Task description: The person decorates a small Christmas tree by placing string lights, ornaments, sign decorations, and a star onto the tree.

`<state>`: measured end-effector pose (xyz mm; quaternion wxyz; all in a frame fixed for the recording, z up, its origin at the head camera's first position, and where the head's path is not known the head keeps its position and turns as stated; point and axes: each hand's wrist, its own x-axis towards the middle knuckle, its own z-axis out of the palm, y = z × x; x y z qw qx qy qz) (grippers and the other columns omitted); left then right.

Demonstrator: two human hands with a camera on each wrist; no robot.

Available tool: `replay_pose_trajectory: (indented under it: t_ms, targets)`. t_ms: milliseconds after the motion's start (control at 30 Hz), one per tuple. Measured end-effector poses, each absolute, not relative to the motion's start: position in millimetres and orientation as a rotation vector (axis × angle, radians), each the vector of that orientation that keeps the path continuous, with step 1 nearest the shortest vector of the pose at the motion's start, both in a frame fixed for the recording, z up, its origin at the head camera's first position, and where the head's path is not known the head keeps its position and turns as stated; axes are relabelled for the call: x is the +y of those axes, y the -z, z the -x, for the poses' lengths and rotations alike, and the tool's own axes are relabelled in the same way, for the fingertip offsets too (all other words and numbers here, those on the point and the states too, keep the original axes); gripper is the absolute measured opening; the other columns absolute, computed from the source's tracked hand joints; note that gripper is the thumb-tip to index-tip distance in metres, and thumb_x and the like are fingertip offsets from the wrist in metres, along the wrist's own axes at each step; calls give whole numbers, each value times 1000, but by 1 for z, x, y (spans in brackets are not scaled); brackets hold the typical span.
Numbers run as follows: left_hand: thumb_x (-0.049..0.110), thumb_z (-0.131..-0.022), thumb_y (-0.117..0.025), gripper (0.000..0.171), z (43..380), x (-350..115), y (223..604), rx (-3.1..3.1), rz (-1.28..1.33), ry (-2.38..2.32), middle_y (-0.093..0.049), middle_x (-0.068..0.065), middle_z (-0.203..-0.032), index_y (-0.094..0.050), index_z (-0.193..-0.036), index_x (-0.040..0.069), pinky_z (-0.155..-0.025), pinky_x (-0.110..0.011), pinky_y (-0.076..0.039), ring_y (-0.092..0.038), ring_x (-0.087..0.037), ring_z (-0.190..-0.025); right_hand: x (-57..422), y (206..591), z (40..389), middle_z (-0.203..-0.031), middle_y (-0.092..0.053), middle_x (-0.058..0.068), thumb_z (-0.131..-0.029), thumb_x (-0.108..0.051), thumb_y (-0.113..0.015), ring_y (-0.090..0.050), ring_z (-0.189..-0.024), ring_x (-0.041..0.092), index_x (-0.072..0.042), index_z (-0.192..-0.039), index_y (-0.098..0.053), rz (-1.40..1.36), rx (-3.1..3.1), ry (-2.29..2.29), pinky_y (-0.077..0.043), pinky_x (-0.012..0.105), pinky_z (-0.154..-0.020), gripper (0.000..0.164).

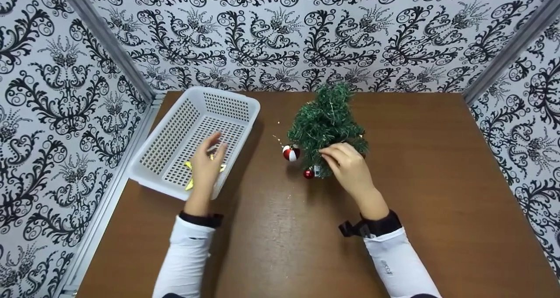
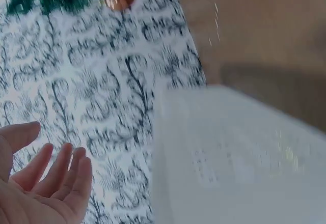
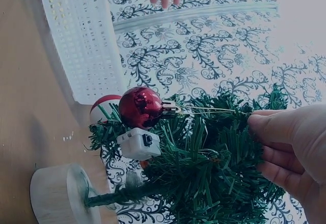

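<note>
A small green artificial Christmas tree (image 1: 328, 118) stands on the table. At its front, thumb and forefinger of my right hand (image 1: 350, 166) pinch the end of a thin gold string (image 3: 214, 109). From that string hangs a shiny red bauble (image 3: 141, 107), low against the branches. A red and white bauble (image 1: 291, 152) hangs at the tree's left side. Beside the red bauble sits a small white box with a black switch (image 3: 140, 143). My left hand (image 1: 205, 164) is over the white basket (image 1: 254, 114), fingers loosely spread and holding nothing.
Yellow pieces (image 1: 189, 185) lie in the basket, partly hidden by the left hand. The tree has a round pale base (image 3: 56, 193). Patterned panels (image 1: 280, 35) with metal frame posts enclose the back and sides of the brown table (image 1: 271, 236).
</note>
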<state>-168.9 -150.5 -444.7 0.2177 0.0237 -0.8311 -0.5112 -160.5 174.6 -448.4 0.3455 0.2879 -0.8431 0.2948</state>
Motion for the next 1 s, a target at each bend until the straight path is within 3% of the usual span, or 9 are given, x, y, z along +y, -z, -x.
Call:
replay_pose_trajectory:
  t_ms: [100, 233, 367, 533, 667, 833, 1000]
  targets:
    - [18, -89, -63, 39, 174, -168, 444, -2416, -138, 1292, -55, -15, -129, -57, -126, 7, -106, -43, -38, -47, -31, -124, 174, 449, 161, -84, -68, 7, -77, -3, -73, -62, -80, 22, -4, -89, -72, -744, -2186, -760, -53, 32, -73, 12]
    - [21, -89, -63, 47, 182, -188, 446, -2571, -214, 1159, -44, -17, -139, -50, -132, 7, -115, -51, -19, -26, -36, -138, 175, 449, 161, -85, -68, 8, -78, -4, -73, -62, -81, 21, -4, -89, -73, -750, -2198, -743, -53, 32, -74, 11]
    - [25, -90, -60, 57, 190, -202, 453, -2759, -296, 1087, -31, -22, -146, -40, -138, 3, -114, -55, -15, -12, -41, -141, 175, 448, 160, -85, -68, 8, -78, -4, -73, -62, -81, 21, -4, -89, -73, -746, -2206, -741, -53, 32, -74, 11]
    - [31, -92, -57, 70, 193, -215, 470, -3000, -383, 985, -16, -29, -149, -25, -144, -2, -112, -57, -21, -9, -45, -139, 175, 450, 160, -85, -68, 8, -78, -4, -73, -62, -82, 21, -5, -90, -73, -743, -2207, -750, -53, 32, -75, 11]
    - [34, -91, -57, 80, 194, -222, 483, -3158, -413, 870, -10, -34, -148, -15, -145, -8, -112, -59, -19, -8, -49, -138, 175, 451, 160, -85, -68, 7, -78, -5, -73, -62, -82, 22, -5, -90, -73, -744, -2206, -756, -53, 33, -75, 12]
    - [37, -90, -58, 87, 197, -225, 496, -3293, -411, 756, -9, -39, -147, -10, -143, -13, -113, -58, -15, -9, -51, -137, 176, 451, 160, -85, -68, 7, -78, -4, -73, -62, -82, 22, -5, -90, -73, -738, -2205, -766, -53, 33, -75, 13]
    - [36, -86, -61, 96, 200, -220, 503, -3453, -428, 657, -11, -45, -142, -5, -140, -19, -111, -58, -23, -18, -56, -132, 176, 450, 159, -86, -68, 8, -78, -5, -73, -62, -83, 22, -5, -91, -72, -740, -2212, -765, -53, 33, -77, 12]
